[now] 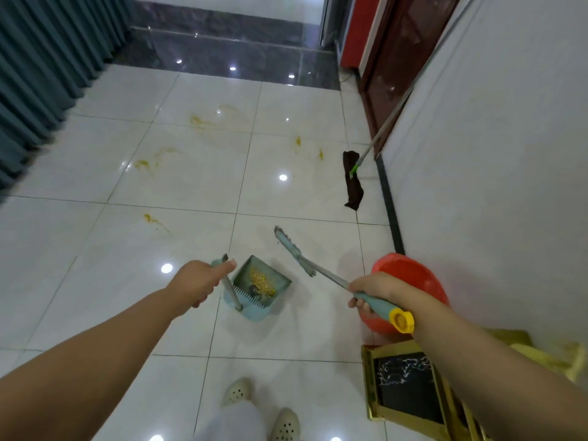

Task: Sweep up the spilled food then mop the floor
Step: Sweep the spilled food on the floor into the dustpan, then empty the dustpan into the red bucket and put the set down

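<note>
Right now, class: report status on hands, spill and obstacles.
Left hand grips dustpan handle; right hand grips broom. Yellow smears remain. Mop waits by wall.

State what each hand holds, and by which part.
The left hand grips the dustpan by the top of its upright handle. The right hand grips the broom near the yellow-capped end of its handle.

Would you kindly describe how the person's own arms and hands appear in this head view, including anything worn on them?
Both forearms are bare right up to the frame's edge: no sleeves, gloves, watch, bracelets or rings show. The left hand and right hand carry no markings or bandages. The fingernails look short and unpainted, though they are too small to judge well.
</note>
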Tool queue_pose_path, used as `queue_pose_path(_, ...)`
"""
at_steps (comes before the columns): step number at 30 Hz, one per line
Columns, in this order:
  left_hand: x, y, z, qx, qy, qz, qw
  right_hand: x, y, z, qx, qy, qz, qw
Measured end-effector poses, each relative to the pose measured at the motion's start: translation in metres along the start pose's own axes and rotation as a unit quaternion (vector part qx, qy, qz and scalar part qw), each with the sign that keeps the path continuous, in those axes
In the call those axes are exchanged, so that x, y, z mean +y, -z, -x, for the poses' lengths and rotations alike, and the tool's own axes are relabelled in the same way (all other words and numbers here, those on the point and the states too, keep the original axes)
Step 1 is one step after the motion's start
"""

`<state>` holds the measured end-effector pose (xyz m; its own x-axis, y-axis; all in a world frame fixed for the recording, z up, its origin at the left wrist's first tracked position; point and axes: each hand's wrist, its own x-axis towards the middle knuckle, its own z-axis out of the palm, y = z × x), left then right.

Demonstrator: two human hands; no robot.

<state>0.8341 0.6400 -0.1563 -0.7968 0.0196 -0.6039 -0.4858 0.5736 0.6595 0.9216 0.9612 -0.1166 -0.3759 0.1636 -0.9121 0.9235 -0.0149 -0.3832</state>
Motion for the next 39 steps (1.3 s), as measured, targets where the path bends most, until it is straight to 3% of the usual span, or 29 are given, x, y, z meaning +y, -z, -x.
queue_pose_path(9, 0.053, 0.006, 0.002, -0.078, -0.130, -0.133, 0.979, 0.038, 0.031, 0.064, 0.066, 0.040, -0.062, 0.995)
queue_pose_path(16, 0.096, 0.024, 0.003, -0.084, -0.259, -0.298, 0.915, 0.075, 0.010, 0.091, 0.124, 0.105, -0.195, 0.967)
queue_pose_path(23, 0.121, 0.025, 0.004, -0.105, -0.407, -0.400, 0.815, 0.098, -0.023, 0.116, 0.195, 0.153, -0.291, 0.924)
queue_pose_path(28, 0.136, 0.009, 0.004, -0.128, -0.463, -0.428, 0.765, 0.115, -0.036, 0.140, 0.237, 0.175, -0.328, 0.898)
queue_pose_path(39, 0.147, -0.058, 0.020, -0.102, -0.584, -0.562, 0.577, 0.162, -0.046, 0.165, 0.310, 0.164, -0.371, 0.860)
